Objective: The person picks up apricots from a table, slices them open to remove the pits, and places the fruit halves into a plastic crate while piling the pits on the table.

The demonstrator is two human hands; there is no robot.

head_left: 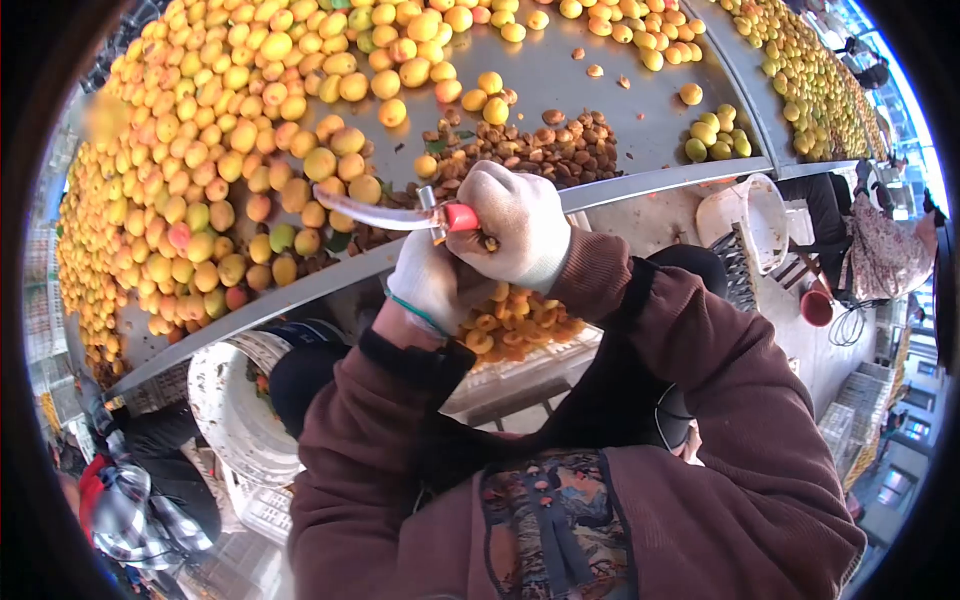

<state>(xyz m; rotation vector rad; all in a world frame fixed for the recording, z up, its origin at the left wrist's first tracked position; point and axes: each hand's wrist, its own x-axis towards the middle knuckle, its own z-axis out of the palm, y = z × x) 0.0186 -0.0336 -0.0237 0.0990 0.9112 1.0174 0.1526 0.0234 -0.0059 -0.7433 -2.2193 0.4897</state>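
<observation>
My right hand (512, 228), in a white glove with brownish stains, is closed round the red handle of a curved knife (375, 211). Its blade points left, over the near edge of the metal table. My left hand (425, 277), also gloved, with a green band at the wrist, is tucked against the underside of the right. Its fingers look curled, but what they hold is hidden. Just below the hands, cut apricot halves (520, 322) lie in a pile. Whole apricots (220, 150) cover the left of the table, and a heap of brown pits (555, 148) lies beyond my hands.
The metal table's rim (660, 184) curves across in front of me. A white bucket (245, 400) stands at my left knee and another white bucket (748, 222) to the right. Greener fruits (716, 138) sit near the right edge. Other people (140, 500) sit on both sides.
</observation>
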